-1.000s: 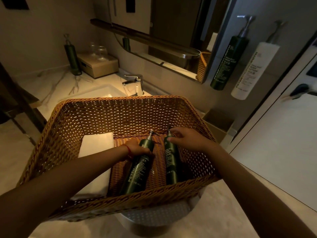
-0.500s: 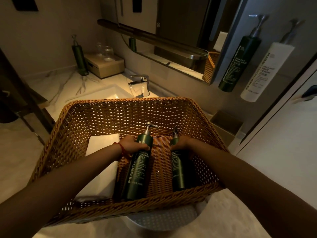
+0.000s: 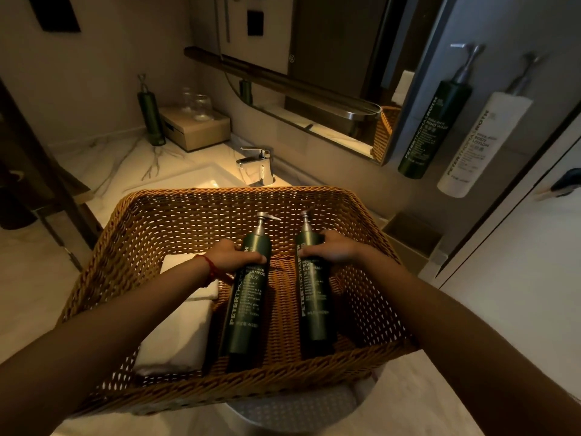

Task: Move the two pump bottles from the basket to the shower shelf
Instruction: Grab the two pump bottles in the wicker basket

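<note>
Two dark green pump bottles stand side by side inside the wicker basket, both tilted with pump heads leaning away from the camera. The shampoo bottle is on the left; its label reads "SHAMPOO". The body cleanser bottle is on the right, its label partly covered. The two are near each other, with a strip of basket floor between them.

The left hand is wrapped around the upper body of the shampoo bottle, fingers closed over it. A red cord sits on that wrist. The right hand is closed around the upper body of the body cleanser bottle. Whether either bottle base is clear of the basket floor cannot be told.

A folded white towel lies in the left part of the basket, just beside the shampoo bottle.

Beyond the basket: a chrome faucet over a marble counter. On the right wall hang a green hand wash bottle and a white body lotion bottle.
</note>
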Demonstrator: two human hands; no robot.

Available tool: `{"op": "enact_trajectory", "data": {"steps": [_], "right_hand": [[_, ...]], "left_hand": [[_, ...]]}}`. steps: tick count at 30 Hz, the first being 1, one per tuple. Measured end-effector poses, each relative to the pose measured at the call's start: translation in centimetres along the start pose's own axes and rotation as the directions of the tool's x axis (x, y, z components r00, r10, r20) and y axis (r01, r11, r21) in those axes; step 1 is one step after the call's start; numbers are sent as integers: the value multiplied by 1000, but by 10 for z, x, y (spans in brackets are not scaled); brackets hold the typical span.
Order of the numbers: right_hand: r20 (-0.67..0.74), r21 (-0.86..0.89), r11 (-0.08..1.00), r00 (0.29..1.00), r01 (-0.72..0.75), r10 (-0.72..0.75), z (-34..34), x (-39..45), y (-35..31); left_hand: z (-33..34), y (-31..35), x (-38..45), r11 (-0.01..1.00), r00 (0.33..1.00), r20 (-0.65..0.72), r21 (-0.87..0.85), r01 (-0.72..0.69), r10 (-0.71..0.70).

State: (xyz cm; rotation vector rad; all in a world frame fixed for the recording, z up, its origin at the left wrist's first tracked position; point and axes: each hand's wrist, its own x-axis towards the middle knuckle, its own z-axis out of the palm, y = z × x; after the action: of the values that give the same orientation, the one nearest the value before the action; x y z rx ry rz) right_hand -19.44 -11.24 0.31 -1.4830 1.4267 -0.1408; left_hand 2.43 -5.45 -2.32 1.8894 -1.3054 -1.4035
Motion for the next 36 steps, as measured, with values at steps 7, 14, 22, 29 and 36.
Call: {"op": "enact_trajectory", "data": {"steps": [7,14,22,29,36], "right_hand": [[-82,17,975,973,220,-218,-15,-44,-17],[-225,5,899,877,438,-425,-19,-74,-26],[-313,92,811,790,578,-528,-21,-108,-41],[-328,86,734,715,674,-618,-10,-126,-54],[-281,20,646,624,763,-729,32,-144,-82]], "left_hand": [[-19,15,-32,987,986,-126,-97,-125,112],[-27,37,-83,924,893,-351,-152,-351,282],[-24,48,-132,863,755,-569,-149,-483,325],[-28,44,-175,797,646,-688,-163,-582,331],[-50,28,-225,751,573,-758,-173,-637,311]]}}
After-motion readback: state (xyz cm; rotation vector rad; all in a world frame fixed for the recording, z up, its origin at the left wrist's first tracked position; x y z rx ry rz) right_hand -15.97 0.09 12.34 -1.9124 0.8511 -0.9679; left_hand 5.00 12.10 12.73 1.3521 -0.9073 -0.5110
